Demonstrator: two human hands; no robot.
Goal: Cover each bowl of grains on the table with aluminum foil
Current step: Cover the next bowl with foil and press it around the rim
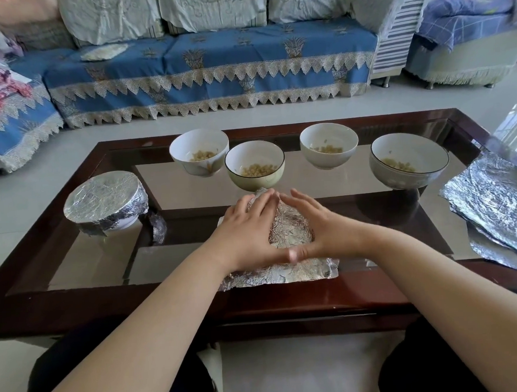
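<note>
1. Nearest are the person's two bare forearms, reaching forward over the near edge of the dark glass-topped surface.
2. The left hand and right hand lie flat on a sheet of foil draped over a bowl at the front centre; the fingers are straight and pressed onto the foil, angled toward each other so the fingertips nearly meet at the far side, thumbs touching at the near side.
3. The foil's near edge spreads loose on the surface; the bowl beneath is hidden.
4. To the left stands a bowl already wrapped in foil, its top smooth and its sides crimped.
5. Behind the hands sit four uncovered bowls of grains in a loose row: a white one, a dark-rimmed one just beside it, another white one, and a larger dark-rimmed one at the right.
6. Spare foil sheets lie stacked at the right edge.
7. A blue-covered sofa stands beyond.
</note>
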